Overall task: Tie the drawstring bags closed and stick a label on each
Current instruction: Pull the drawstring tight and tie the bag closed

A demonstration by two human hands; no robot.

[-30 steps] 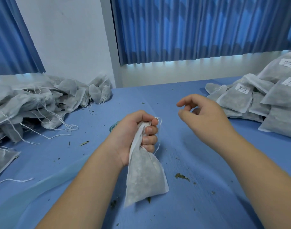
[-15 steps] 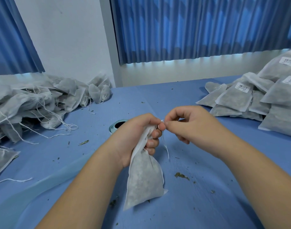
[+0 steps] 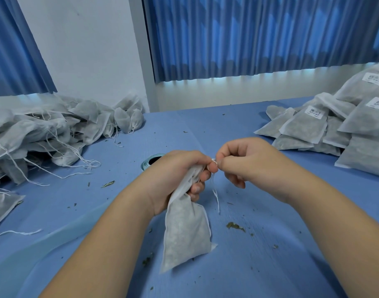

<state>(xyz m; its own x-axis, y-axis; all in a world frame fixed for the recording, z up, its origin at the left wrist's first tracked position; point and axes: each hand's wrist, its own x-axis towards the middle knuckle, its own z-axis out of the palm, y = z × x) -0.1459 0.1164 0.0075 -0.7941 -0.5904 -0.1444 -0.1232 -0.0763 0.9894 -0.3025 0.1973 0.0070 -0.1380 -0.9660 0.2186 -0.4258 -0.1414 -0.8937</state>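
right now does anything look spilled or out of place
Yes: dried leaf bits lie scattered over the blue tabletop, a clump right of the drawstring bag the left hand grips, likely spilled filling.

Centre: the bag (image 3: 186, 233) hangs from the left hand (image 3: 175, 175) over the table (image 3: 291, 265), right in front of the person.
Bag's neck: the right hand (image 3: 248, 162) meets the left at the top, fingertips touching; the drawstring (image 3: 215, 194) dangles below them, just right of the bag.
Behind the left hand: a roll (image 3: 148, 161) lies on the table, half hidden.
Far left: a heap of bags (image 3: 44, 130) lies before the wall (image 3: 87, 50), strings trailing towards the middle.
Far right: a stack of labelled bags (image 3: 334, 130), well apart from the hands.
Right of the bag: leaf crumbs (image 3: 234, 226) on the table.
Back: curtains (image 3: 259, 35) behind the table.
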